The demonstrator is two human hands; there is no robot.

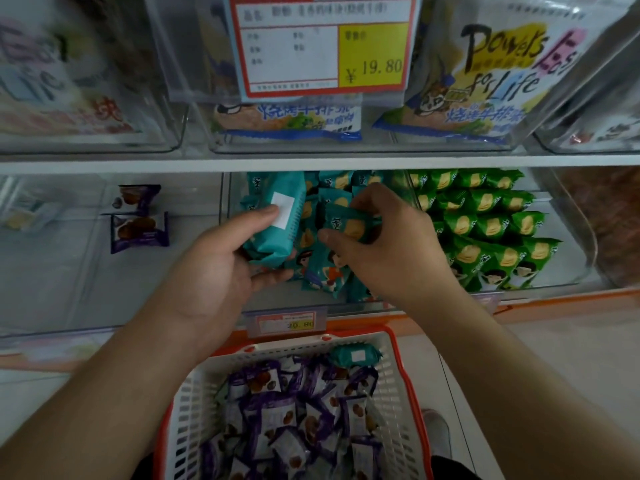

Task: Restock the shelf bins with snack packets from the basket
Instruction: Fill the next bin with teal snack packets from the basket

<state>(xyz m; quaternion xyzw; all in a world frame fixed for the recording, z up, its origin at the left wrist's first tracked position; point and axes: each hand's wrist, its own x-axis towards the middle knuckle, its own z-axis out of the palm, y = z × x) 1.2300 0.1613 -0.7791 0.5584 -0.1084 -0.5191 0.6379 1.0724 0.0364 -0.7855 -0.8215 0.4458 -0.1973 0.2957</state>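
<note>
My left hand [221,268] grips a teal snack packet [277,220], back side up with a white label, over the clear middle bin [311,308]. My right hand [391,244] pinches another teal packet [349,225] inside that bin, above several teal packets [325,271] lying there. Below stands the white basket [391,393] with an orange rim. It holds several purple packets [298,420] and one teal packet [353,355] at its far edge.
The left bin holds two purple packets [138,220]. Green packets [485,230] fill the bin to the right. The upper shelf carries large bags [478,81] in clear bins and a price card [325,43]. A price tag [287,323] hangs on the middle bin's front.
</note>
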